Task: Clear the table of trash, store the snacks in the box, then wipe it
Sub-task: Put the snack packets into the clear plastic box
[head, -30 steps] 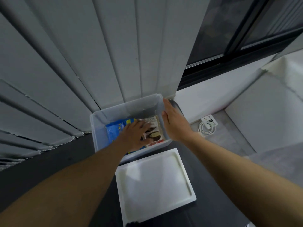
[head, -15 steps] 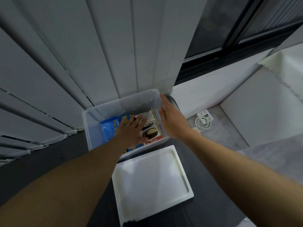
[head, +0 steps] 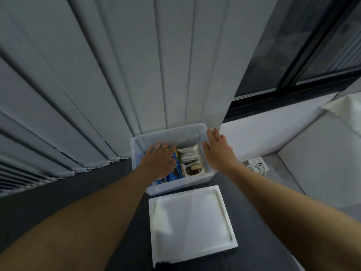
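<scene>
Left hand point(head: 159, 162) inside box point(head: 175, 133), fingers spread flat over blue snack packet point(head: 172, 176). Right hand point(head: 216, 151) open, fingers straight along box's right wall. Brown-white packet point(head: 190, 159) in box between the hands.

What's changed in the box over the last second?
The left hand slid leftward off the brown-and-white packet onto the blue packet, fingers spread; nothing gripped or released. The right hand stays on the right wall of the box, both packets remain inside, and the lid still lies in front.
</scene>
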{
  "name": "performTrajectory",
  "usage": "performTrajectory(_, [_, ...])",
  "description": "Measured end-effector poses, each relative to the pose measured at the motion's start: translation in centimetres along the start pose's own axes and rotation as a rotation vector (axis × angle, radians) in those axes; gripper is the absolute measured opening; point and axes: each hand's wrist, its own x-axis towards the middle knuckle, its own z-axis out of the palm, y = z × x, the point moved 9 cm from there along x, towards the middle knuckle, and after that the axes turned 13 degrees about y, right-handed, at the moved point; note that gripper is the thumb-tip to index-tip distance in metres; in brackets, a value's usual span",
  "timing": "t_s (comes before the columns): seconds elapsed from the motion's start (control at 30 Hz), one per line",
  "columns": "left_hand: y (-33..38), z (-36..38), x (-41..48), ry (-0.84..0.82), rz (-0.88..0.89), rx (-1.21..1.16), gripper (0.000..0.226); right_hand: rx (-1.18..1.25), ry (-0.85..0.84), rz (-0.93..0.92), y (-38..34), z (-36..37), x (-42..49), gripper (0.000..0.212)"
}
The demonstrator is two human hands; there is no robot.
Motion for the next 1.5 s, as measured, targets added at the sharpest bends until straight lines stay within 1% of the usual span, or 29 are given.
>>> performTrajectory(0.1, [-1.5, -2.2, -2.2, 0.070, -0.077, -0.023, 0.059, -0.055, 0.038, -0.095, -2.6, -1.0, -0.7, 0.059])
performTrajectory(0.27, [-4.7, -4.9, -7.0, 0.096, -0.219, 0.007, 0.063, -0.051, 0.075, -0.217, -7.4, -2.2, -3.1, 0.060])
performTrajectory(0.4, [-6.9, -6.1, -11.6, 0.147, -0.308, -0.037, 0.062, -0.009, 0.018, -0.256, -11.4, -1.5, -5.1, 0.058])
performTrajectory(0.5, [-8.4, -5.9, -15.4, 0.146, -0.386, -0.110, 0.061, 0.027, 0.026, -0.345, -14.7, -0.9, -6.8, 0.053])
performTrajectory(0.63, [-10.6, -4.9, -20.5, 0.132, -0.457, -0.134, 0.064, 0.088, 0.030, -0.479, -18.9, 0.7, -9.4, 0.049])
performTrajectory(0.73, [-12.5, -3.7, -24.3, 0.090, -0.543, -0.148, 0.065, 0.162, 0.034, -0.539, -21.8, 2.0, -11.4, 0.046])
performTrajectory(0.87, [-15.1, -1.4, -29.5, 0.054, -0.657, -0.164, 0.063, 0.228, 0.033, -0.617, -25.5, 4.6, -14.3, 0.051])
performTrajectory(1.1, [-17.6, 4.6, -36.8, -0.122, -0.782, -0.203, 0.073, 0.171, -0.115, -0.685, -29.1, 11.7, -19.1, 0.053])
performTrajectory(1.17, [-17.9, 6.3, -38.4, -0.160, -0.811, -0.221, 0.076, 0.120, -0.246, -0.671, -29.2, 14.4, -20.4, 0.054])
performTrajectory(1.23, [-18.0, 7.7, -39.7, -0.179, -0.824, -0.248, 0.079, 0.079, -0.376, -0.646, -29.0, 16.8, -21.9, 0.059])
performTrajectory(1.3, [-17.9, 8.9, -40.8, -0.195, -0.837, -0.291, 0.080, 0.049, -0.487, -0.627, -28.6, 18.9, -23.6, 0.065])
performTrajectory(1.37, [-17.7, 9.9, -41.7, -0.197, -0.855, -0.326, 0.081, 0.026, -0.562, -0.635, -28.5, 20.5, -25.4, 0.071])
performTrajectory(1.47, [-17.7, 10.5, -42.2, -0.146, -0.871, -0.305, 0.084, 0.008, -0.595, -0.657, -28.8, 21.9, -27.0, 0.075])
performTrajectory(1.5, [-17.9, 10.4, -42.1, -0.115, -0.875, -0.290, 0.082, 0.000, -0.599, -0.670, -29.0, 22.3, -27.3, 0.078])
